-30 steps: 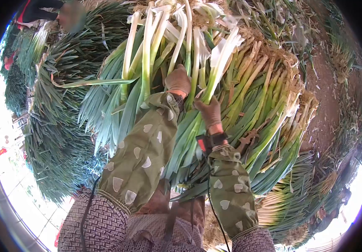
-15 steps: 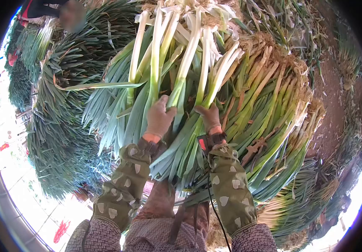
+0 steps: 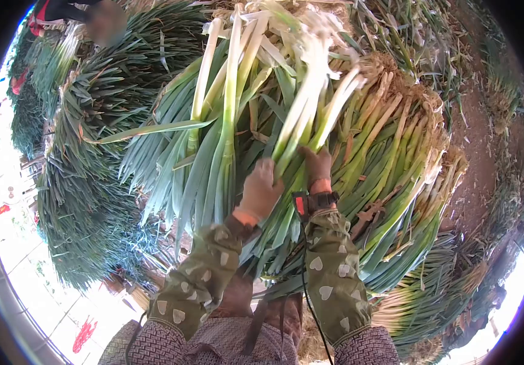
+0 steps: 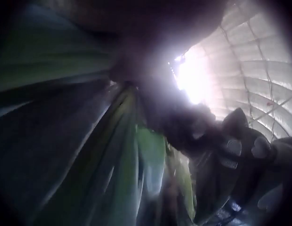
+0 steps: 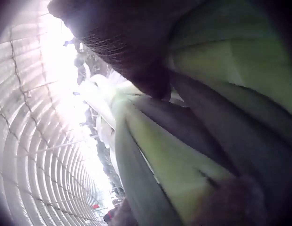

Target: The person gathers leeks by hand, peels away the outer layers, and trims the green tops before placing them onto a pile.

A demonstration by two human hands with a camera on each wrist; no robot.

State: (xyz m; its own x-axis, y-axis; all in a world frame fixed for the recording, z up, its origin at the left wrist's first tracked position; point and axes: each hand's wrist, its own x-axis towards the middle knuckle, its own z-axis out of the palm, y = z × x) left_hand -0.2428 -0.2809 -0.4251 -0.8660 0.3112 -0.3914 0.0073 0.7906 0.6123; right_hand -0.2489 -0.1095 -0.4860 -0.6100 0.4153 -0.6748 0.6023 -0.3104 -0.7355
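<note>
Gloved and side by side, both hands are in the middle of the head view among long leeks with white shanks and green leaves. My left hand [image 3: 260,191] grips a few leeks [image 3: 298,125] just where white turns to green, their root ends blurred at the top. Right beside it, my right hand [image 3: 318,165] holds another small bunch of leeks [image 3: 338,109], roots pointing up and away. In the left wrist view, leek leaves [image 4: 113,174] fan out below the dark hand. The ribbed glove [image 5: 127,42] in the right wrist view lies over broad leek leaves [image 5: 160,146].
More loose leeks [image 3: 231,91] lie to the left, and a yellowing pile [image 3: 390,134] with brown roots to the right. A large leafy heap [image 3: 91,182] stands far left. Bare soil [image 3: 481,146] shows at right. Another person [image 3: 61,11] is at top left.
My left hand has drawn back from among the stalks, taken hold of some leeks and carried them rightward against the right hand's bunch. The right hand has shifted only slightly.
</note>
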